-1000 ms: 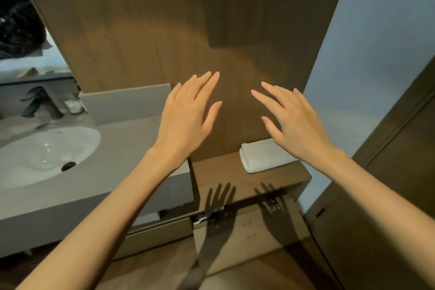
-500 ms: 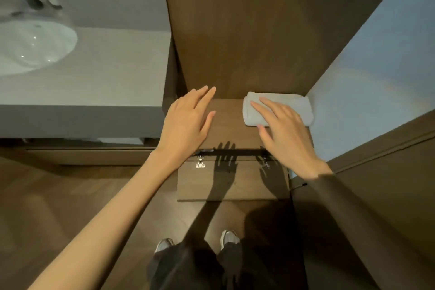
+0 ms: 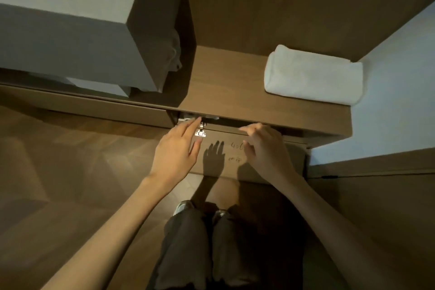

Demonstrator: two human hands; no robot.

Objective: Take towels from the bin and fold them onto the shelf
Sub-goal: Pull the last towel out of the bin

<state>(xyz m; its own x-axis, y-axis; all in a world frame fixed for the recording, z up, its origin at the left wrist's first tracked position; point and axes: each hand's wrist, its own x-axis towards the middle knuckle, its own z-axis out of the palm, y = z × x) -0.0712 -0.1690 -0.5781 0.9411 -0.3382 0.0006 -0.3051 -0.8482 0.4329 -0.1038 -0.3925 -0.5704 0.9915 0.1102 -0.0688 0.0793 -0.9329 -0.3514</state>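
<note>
Downward head view. A folded white towel is lying at the right end of the wooden shelf, against the pale wall. The left hand is pointing at the dark gap under the shelf's front edge with straight fingers and is holding nothing; its fingertips are just beside a metal hinge. The right hand is hovering with bent fingers over the upper edge of a brown panel below the shelf. Whether it is gripping that edge cannot be told. A grey counter is standing to the left.
</note>
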